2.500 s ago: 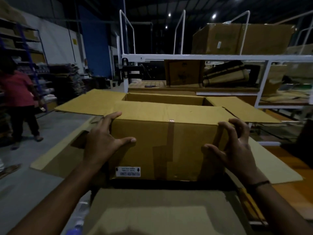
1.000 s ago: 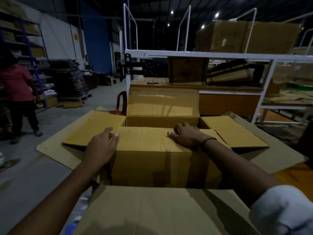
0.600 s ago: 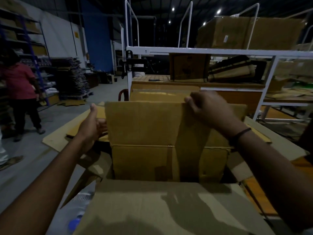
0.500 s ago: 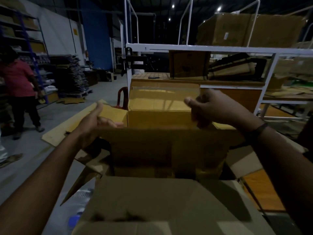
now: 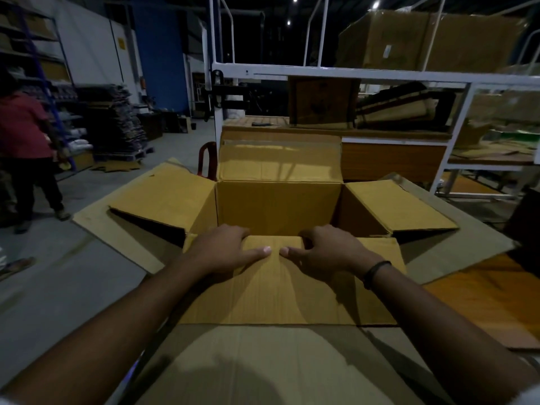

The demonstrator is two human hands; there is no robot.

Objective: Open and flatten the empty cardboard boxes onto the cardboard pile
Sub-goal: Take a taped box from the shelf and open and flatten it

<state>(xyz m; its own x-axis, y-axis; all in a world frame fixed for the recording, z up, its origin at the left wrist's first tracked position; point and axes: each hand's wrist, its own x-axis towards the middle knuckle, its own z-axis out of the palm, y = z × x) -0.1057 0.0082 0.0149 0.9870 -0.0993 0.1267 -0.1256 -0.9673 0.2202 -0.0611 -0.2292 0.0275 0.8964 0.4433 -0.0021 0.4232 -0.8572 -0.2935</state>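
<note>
Box sits open-top on cardboard pile, dead ahead, long axis L–R, flaps splayed. Left hand & right hand equally near, both gripping near flap at fold, fingers hooked inside.

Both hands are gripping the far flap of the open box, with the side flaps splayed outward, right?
Not the far flap: in the head view the left hand and right hand grip the box's near flap. The side flaps are splayed outward.
</note>
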